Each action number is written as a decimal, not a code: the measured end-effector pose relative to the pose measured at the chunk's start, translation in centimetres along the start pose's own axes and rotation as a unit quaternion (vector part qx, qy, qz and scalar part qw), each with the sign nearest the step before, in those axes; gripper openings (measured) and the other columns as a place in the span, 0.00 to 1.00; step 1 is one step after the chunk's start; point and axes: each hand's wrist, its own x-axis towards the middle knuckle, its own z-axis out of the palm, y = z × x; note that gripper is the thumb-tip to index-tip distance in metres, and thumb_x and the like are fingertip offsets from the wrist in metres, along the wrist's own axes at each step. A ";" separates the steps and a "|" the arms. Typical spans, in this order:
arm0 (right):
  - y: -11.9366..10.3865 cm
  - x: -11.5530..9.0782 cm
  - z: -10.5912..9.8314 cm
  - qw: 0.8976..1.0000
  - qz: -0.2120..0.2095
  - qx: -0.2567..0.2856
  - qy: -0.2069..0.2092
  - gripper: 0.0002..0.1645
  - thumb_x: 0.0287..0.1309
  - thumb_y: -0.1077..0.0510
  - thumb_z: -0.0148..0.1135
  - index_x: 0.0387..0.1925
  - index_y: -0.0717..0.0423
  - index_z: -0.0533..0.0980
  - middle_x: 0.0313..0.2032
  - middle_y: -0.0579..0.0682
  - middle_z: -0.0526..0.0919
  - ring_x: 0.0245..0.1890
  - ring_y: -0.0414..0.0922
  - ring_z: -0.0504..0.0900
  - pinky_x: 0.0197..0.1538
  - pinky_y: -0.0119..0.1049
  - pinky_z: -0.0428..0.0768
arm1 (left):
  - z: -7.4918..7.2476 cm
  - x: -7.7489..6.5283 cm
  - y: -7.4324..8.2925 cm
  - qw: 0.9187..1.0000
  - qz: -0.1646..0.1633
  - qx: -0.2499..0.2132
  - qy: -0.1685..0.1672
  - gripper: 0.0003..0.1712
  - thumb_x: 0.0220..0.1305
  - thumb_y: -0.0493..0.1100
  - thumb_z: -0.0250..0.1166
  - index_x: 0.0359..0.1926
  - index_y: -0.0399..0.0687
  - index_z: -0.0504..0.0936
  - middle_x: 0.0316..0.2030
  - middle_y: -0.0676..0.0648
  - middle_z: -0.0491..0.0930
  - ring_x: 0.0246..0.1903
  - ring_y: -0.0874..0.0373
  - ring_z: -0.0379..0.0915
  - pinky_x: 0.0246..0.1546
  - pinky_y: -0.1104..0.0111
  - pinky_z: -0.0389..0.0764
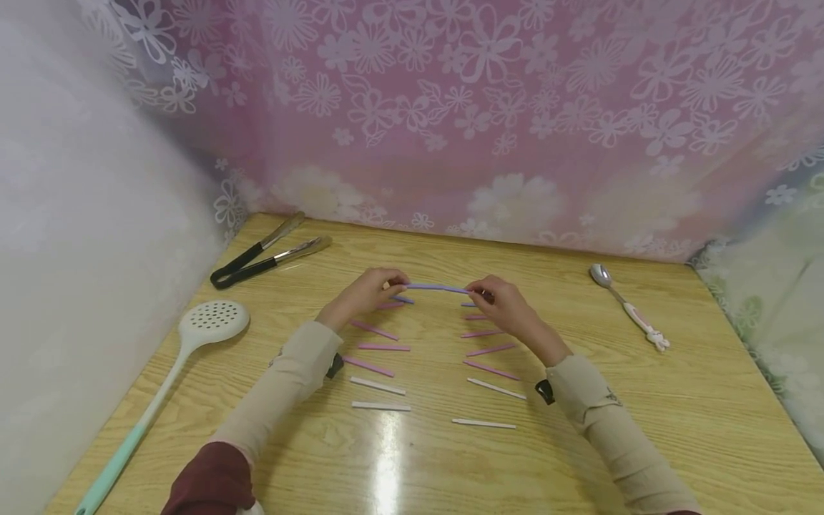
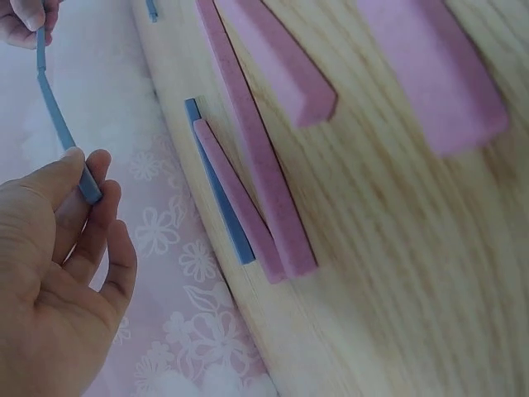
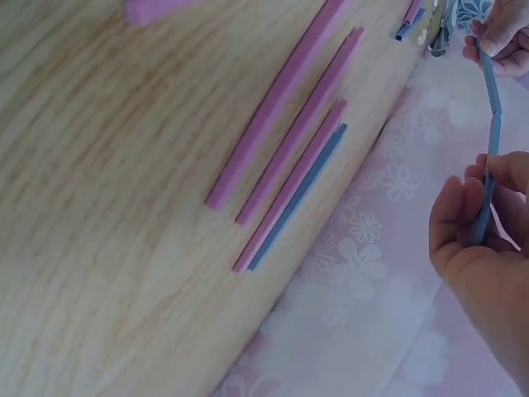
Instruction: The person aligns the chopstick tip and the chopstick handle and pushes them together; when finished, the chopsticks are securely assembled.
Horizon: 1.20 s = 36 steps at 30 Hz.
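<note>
From where I'm standing, the person's left hand (image 1: 365, 290) and right hand (image 1: 505, 305) have a blue stick (image 1: 426, 286) stretched between them, up over the tabletop (image 1: 444, 472). Each grip is pinched on its own end, and the stick has a kink around the middle, though I can't tell if it's snapped right through. On the wood there are 2 loose columns of sticks, each with 1 blue, 4 pink and 2 white, the white pairs nearest the person. Off to the left lie tongs (image 1: 254, 273) with black handles, arms spread, and a perforated skimmer (image 1: 215, 327) with a mint handle end. A spoon (image 1: 639, 318) sits over on the right, and a pink flowery cloth (image 1: 418, 157) hangs behind everything.
</note>
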 end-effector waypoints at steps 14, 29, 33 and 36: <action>-0.2 -0.3 0.2 0.999 0.012 0.048 0.015 0.12 0.64 0.62 0.58 0.44 0.67 0.80 0.40 0.59 0.82 0.38 0.52 0.82 0.44 0.43 0.82 | 0.5 -0.6 0.7 0.998 0.037 -0.046 0.008 0.19 0.71 0.38 0.53 0.57 0.31 0.74 0.45 0.36 0.79 0.39 0.46 0.78 0.43 0.67 0.81; -1.5 -1.1 -0.5 0.997 -0.044 0.041 0.041 0.07 0.61 0.65 0.61 0.39 0.64 0.81 0.28 0.49 0.78 0.22 0.38 0.64 0.26 0.30 0.67 | 0.4 -1.5 1.9 0.994 0.079 -0.065 0.041 0.19 0.68 0.35 0.56 0.56 0.27 0.74 0.46 0.35 0.80 0.44 0.45 0.80 0.43 0.70 0.81; -1.6 -1.1 -0.4 0.996 -0.056 0.047 0.051 0.06 0.60 0.66 0.61 0.38 0.65 0.81 0.28 0.50 0.78 0.21 0.38 0.65 0.25 0.29 0.67 | 0.6 -1.6 2.1 0.994 0.071 -0.075 0.045 0.18 0.67 0.35 0.57 0.55 0.28 0.75 0.49 0.33 0.79 0.44 0.46 0.81 0.47 0.68 0.80; -1.4 -1.1 0.0 0.995 -0.069 0.050 0.056 0.06 0.59 0.67 0.61 0.38 0.66 0.81 0.28 0.50 0.79 0.22 0.37 0.64 0.25 0.28 0.67 | 0.9 -1.6 2.0 0.993 0.070 -0.080 0.052 0.18 0.66 0.34 0.57 0.54 0.27 0.75 0.49 0.33 0.79 0.43 0.46 0.81 0.48 0.64 0.80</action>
